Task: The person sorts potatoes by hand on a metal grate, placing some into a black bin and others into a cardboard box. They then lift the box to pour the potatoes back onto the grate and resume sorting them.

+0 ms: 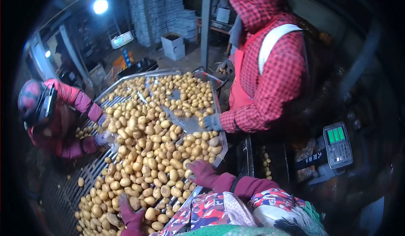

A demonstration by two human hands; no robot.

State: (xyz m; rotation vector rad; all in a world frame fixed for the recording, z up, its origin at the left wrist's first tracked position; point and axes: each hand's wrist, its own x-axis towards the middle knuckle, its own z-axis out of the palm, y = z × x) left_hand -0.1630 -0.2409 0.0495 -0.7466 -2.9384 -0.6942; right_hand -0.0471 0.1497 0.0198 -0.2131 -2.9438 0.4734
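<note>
The potatoes [147, 168] lie in a big heap on a metal table [192, 125], right in front of the person. The gloved left hand [131, 214] is low in the near part, thumb and fingers apart, and I see nothing gripped in it. The gloved right hand [203, 173] touches potatoes by the near edge. Its fingers look a bit bent, but I cannot tell if it has hold of one. Potatoes sit close to that edge, so a hard push could knock some off. The heap is high in the middle, so pulling from low down could make it roll. Farther over, a co-worker's hand [101, 139] and another co-worker's hand [212, 122] are at the heap too, so hands could bump.

The left fingertips are hard to see among the potatoes. The box [278, 164] on the right is so dark that only some small potatoes show. The scale [337, 146] glows green, but its numbers are too blurry to read. Way back, the tall stacks [156, 12] are dim, and I cannot tell what they are.
</note>
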